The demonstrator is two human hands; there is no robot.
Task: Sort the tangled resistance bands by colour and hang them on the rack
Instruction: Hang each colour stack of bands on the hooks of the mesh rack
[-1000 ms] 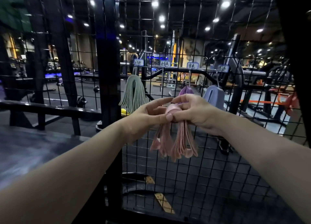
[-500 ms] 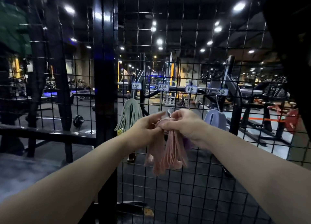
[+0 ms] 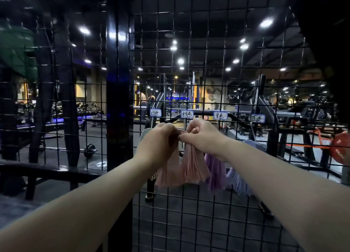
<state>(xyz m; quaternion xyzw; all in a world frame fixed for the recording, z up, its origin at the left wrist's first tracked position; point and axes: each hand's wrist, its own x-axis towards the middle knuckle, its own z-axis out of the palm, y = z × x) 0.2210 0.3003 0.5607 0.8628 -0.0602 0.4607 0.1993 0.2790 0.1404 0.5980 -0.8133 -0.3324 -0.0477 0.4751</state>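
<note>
On the head view I see both hands meet just above centre, close against the black wire rack (image 3: 190,216). The left hand (image 3: 159,141) has its fingers curled round the top of the pink bands (image 3: 189,169). The right hand (image 3: 203,137) pinches that same top from the 3 o'clock side, and the two hands touch. The pink bands hang toward 6 o'clock in a fanned bunch, below the second of four handwritten labels (image 3: 187,114). Purple bands (image 3: 216,173) hang at 4 o'clock from the right hand, just beside the pink. Pale blue bands (image 3: 239,182) hang further out, partly hidden by the right forearm. A thick black post (image 3: 119,100) stands at 9 o'clock.
</note>
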